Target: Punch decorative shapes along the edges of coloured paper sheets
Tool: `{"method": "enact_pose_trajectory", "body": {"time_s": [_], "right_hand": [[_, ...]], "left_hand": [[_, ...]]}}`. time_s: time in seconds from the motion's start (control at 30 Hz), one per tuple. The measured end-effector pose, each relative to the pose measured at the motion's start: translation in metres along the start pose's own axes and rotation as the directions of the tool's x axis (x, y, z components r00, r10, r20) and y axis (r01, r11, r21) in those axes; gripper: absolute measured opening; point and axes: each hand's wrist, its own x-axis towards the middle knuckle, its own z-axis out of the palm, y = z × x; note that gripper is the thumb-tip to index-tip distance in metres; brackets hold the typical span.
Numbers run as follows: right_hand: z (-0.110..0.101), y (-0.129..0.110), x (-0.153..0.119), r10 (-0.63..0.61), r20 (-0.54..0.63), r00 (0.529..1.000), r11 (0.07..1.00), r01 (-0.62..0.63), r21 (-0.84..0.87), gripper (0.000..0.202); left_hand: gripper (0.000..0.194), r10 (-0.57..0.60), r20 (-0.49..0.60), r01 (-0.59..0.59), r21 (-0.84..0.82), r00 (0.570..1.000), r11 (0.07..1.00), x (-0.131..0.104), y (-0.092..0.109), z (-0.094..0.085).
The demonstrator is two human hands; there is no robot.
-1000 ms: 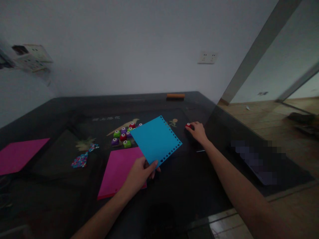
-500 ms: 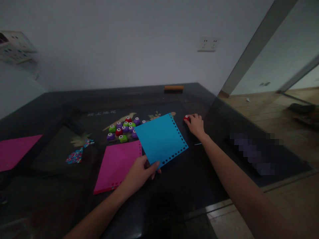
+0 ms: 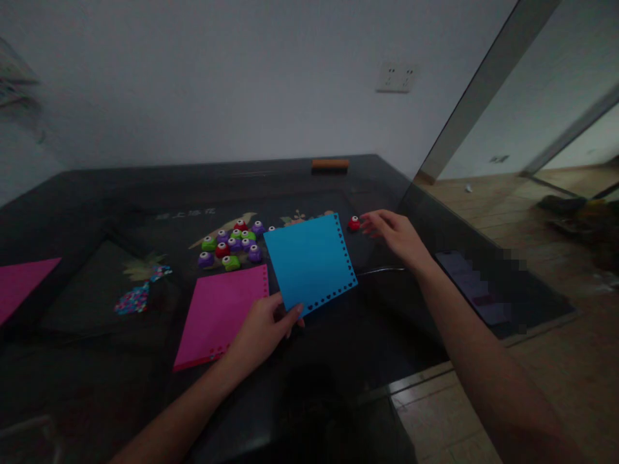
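Observation:
My left hand (image 3: 271, 325) pinches the lower left corner of a blue paper sheet (image 3: 309, 264), thumb on top. Along its right and lower edges run rows of small punched shapes. A red craft punch (image 3: 354, 223) with a white eye-like top stands on the dark table past the sheet's upper right corner. Just right of it is my right hand (image 3: 391, 233), fingers stretched and holding nothing. Several purple, green and red punches (image 3: 235, 244) cluster behind the sheet, to its left. A stack of pink paper (image 3: 222, 312), also punched along its edges, lies beside my left forearm.
Colourful paper confetti (image 3: 133, 299) lies in a heap on the left of the table (image 3: 338, 361). Another pink sheet (image 3: 24, 283) is at the far left. A brown roll (image 3: 329, 165) rests by the wall. At right lies a phone-like dark slab (image 3: 471, 283), partly blurred out.
My right hand has let go of the red punch and drawn back to the right, leaving it on the table. The left hand still holds the blue sheet. The view has shifted slightly.

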Motion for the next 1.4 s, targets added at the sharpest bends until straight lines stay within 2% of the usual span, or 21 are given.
{"method": "enact_pose_trajectory", "body": {"time_s": [0.07,0.13,0.3,0.43,0.6,0.9,1.0,1.1,1.23,1.3,1.4], "right_hand": [[0.006,-0.007,-0.022,0.041,0.112,0.993,0.995,-0.051,0.085,0.039],[0.013,-0.006,-0.043,0.12,0.233,0.965,0.971,-0.164,0.175,0.039],[0.023,0.011,-0.077,0.286,0.307,0.908,0.865,-0.383,0.326,0.031],[0.026,0.022,-0.083,0.336,0.264,0.904,0.814,-0.42,0.401,0.023],[0.028,0.024,-0.082,0.328,0.227,0.917,0.826,-0.395,0.402,0.019],[0.024,0.024,-0.08,0.379,0.118,0.918,0.792,-0.387,0.473,0.034],[0.016,0.024,-0.079,0.396,0.075,0.915,0.776,-0.377,0.505,0.041],[0.004,0.027,-0.078,0.404,0.003,0.915,0.782,-0.347,0.518,0.045],[-0.011,0.038,-0.078,0.406,-0.096,0.909,0.818,-0.314,0.481,0.046],[-0.016,0.043,-0.078,0.407,-0.092,0.909,0.839,-0.331,0.432,0.048],[-0.019,0.045,-0.079,0.407,-0.021,0.913,0.865,-0.377,0.332,0.049]], "left_hand": [[0.025,0.003,0.008,-0.003,-0.009,1.0,1.0,0.0,0.0,0.001],[0.026,0.012,0.035,-0.011,-0.017,0.999,1.0,-0.001,-0.001,0.002],[0.021,0.03,0.168,-0.021,-0.059,0.985,0.998,-0.001,-0.004,0.009],[0.019,0.04,0.217,-0.033,-0.036,0.975,0.999,-0.002,-0.005,0.012],[0.014,0.048,0.218,-0.048,-0.005,0.975,0.999,-0.002,-0.004,0.013],[0.019,0.099,0.18,-0.091,-0.053,0.979,0.994,-0.002,-0.008,0.014],[0.019,0.132,0.128,-0.136,0.023,0.983,0.99,-0.002,-0.009,0.013],[0.018,0.187,0.096,-0.203,0.213,0.978,0.956,-0.003,-0.011,0.014],[0.013,0.329,0.126,-0.351,0.399,0.936,0.847,-0.006,-0.015,0.02],[0.013,0.43,0.171,-0.46,0.426,0.887,0.779,-0.008,-0.016,0.027],[0.013,0.571,0.238,-0.612,0.436,0.786,0.66,-0.012,-0.016,0.037]]}}
